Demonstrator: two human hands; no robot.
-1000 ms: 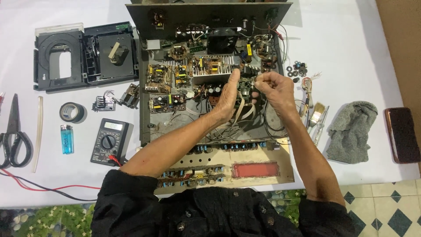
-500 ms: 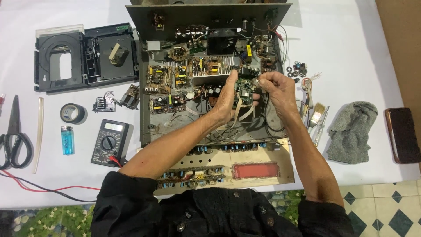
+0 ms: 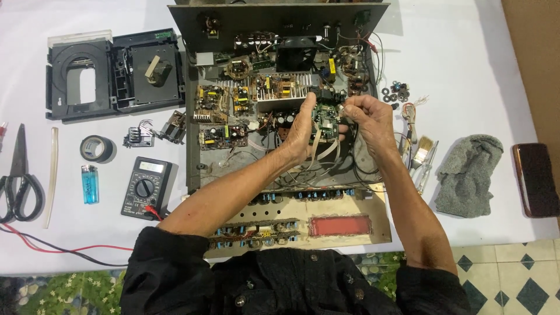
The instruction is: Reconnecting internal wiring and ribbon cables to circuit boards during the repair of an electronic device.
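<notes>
Both hands sit inside the open chassis [image 3: 192, 116], left hand [image 3: 300, 131] and right hand [image 3: 367, 119] close together around a small green board [image 3: 325, 116]; little gap between them. Crowded around: heatsink [image 3: 280, 87], fan [image 3: 294, 55], loose wires [image 3: 326, 169] below. Back wall blocks the far side. Near side partly blocked by the front panel board [image 3: 344, 210]. Bare tabletop [image 3: 461, 58] at upper right gives open passage; brush [image 3: 423, 151], grey cloth [image 3: 466, 172] and small rings [image 3: 396, 93] clutter the right. Multimeter [image 3: 146, 186] and tape roll [image 3: 96, 149] on left.

Small green circuit board [image 3: 326, 118], held tilted above the open chassis, pale ribbon cable [image 3: 319, 150] hanging below
</notes>
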